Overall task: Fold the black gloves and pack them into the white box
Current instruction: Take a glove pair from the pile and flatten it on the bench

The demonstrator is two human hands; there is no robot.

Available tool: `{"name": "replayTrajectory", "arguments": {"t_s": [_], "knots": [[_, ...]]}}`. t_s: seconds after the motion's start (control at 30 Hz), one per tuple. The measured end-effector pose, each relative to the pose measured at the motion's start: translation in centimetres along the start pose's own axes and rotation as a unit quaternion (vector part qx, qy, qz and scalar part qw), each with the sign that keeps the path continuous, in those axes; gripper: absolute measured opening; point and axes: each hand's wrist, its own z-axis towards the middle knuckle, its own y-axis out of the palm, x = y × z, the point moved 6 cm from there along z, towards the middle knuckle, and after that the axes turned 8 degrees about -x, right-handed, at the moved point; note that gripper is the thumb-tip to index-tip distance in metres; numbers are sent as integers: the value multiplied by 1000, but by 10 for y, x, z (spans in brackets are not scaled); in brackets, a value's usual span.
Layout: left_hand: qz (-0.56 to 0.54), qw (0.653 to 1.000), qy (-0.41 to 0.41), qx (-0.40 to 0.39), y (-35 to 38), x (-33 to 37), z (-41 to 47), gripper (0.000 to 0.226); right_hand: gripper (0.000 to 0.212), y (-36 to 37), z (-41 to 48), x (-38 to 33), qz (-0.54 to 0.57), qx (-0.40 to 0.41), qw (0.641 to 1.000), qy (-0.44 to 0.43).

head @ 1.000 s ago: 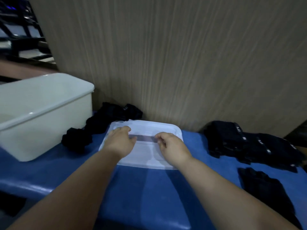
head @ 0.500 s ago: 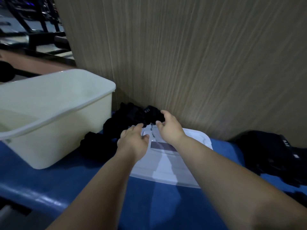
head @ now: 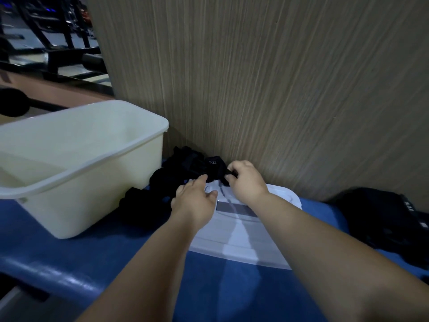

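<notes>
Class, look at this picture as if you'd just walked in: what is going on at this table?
A person is picking a black glove from a heap beside the white box. The right hand pinches the glove; the left hand reaches for it with open fingers. A white lid lies flat beneath the hands. More black gloves wait on the right. No glove shows in the box.

— Seen from where?
— From the head, above and behind both hands, facing forward and down along the forearms.
— How near?
— Close. Left hand [head: 193, 202] and right hand [head: 247, 181] just below mid-frame, black glove [head: 214, 169] at the fingertips, wooden wall [head: 267, 89] right beyond, filling the top.
— And the sides?
— Wide lens: white box [head: 97, 189] out past the left hand, dark heap [head: 383, 217] past the right hand at the frame's edge, blue table [head: 104, 259] nearer than both, along the bottom.
</notes>
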Motion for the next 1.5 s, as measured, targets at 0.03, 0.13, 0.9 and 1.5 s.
{"name": "replayTrajectory", "arguments": {"t_s": [0.03,0.13,0.9,1.5], "knots": [[-25,1000,10,10,-2,3,-2,52,4,-5,-7,-1,7,2,1000,-6],[-96,993,44,46,-6,13,-10,40,6,-28,-38,4,7,32,999,-4],[-312,916,147,-206,127,151,-124,7,27,-116,-282,113,353,147,923,47],[-495,819,66,-283,171,162,-110,11,9,-113,-256,156,484,93,865,87]]}}
